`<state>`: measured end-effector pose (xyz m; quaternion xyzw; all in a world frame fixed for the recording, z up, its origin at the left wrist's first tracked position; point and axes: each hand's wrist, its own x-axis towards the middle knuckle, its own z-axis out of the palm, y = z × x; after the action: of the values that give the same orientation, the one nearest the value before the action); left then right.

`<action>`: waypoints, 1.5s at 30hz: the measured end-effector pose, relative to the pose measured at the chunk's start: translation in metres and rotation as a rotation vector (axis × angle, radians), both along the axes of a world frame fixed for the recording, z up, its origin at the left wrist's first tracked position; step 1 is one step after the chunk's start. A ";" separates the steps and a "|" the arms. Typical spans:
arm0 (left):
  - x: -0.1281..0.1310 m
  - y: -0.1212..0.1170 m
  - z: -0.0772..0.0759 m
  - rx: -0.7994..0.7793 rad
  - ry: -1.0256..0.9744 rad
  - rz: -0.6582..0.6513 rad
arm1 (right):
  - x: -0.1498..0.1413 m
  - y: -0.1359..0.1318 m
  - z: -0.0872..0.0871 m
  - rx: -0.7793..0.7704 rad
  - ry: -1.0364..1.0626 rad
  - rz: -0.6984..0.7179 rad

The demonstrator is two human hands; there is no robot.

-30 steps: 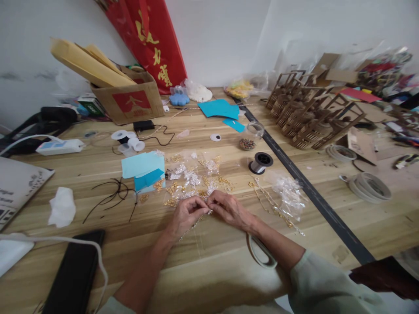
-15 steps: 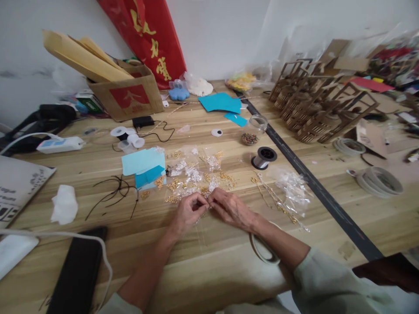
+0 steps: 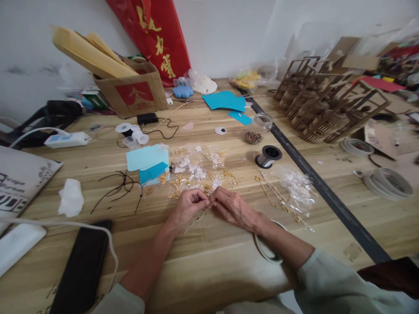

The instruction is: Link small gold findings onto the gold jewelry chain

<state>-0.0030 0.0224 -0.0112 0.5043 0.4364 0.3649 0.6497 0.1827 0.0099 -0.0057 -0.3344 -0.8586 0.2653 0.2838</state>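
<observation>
My left hand [image 3: 188, 208] and my right hand [image 3: 233, 208] meet fingertip to fingertip over the wooden table [image 3: 209, 261], both pinched closed on a thin gold chain [image 3: 195, 221] that trails toward me from under the left hand. Just beyond the fingers lies a scatter of small clear bags with gold and silver jewellery parts [image 3: 196, 172]. A light tape roll [image 3: 266, 249] lies under my right wrist.
Blue paper sheets [image 3: 149, 161], black cords [image 3: 119, 187], a wire spool [image 3: 268, 156], a bead jar [image 3: 257, 131], gold chains with a clear bag [image 3: 288, 192], a cardboard box [image 3: 134, 91], wooden racks [image 3: 324, 109], a dark phone-like slab [image 3: 83, 268] and white tissue [image 3: 70, 197].
The view has shifted slightly, so everything sits a little to the right. My hands stay pinched together on the chain with only small finger movements.
</observation>
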 end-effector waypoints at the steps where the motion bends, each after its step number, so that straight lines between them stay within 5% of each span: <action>1: -0.001 0.001 0.000 -0.016 -0.015 -0.007 | 0.000 -0.001 0.000 0.024 -0.030 0.005; 13: -0.002 0.001 0.003 -0.049 -0.049 0.004 | -0.001 -0.007 0.010 0.389 -0.343 0.081; 22: -0.001 0.001 -0.001 -0.044 -0.060 0.033 | -0.008 -0.012 0.017 0.410 -0.373 0.047; 29: 0.000 0.000 -0.001 -0.058 -0.061 0.047 | -0.006 -0.011 0.012 0.262 -0.271 -0.017; 36: 0.001 -0.001 0.002 0.007 0.003 0.082 | -0.002 -0.003 0.004 -0.158 0.177 -0.147; 45: 0.006 -0.005 0.004 0.292 0.105 0.125 | -0.004 0.001 0.001 -0.677 0.424 -0.156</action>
<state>0.0029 0.0174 -0.0070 0.5837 0.4427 0.4374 0.5215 0.1788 0.0112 -0.0049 -0.4110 -0.6174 0.5736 0.3477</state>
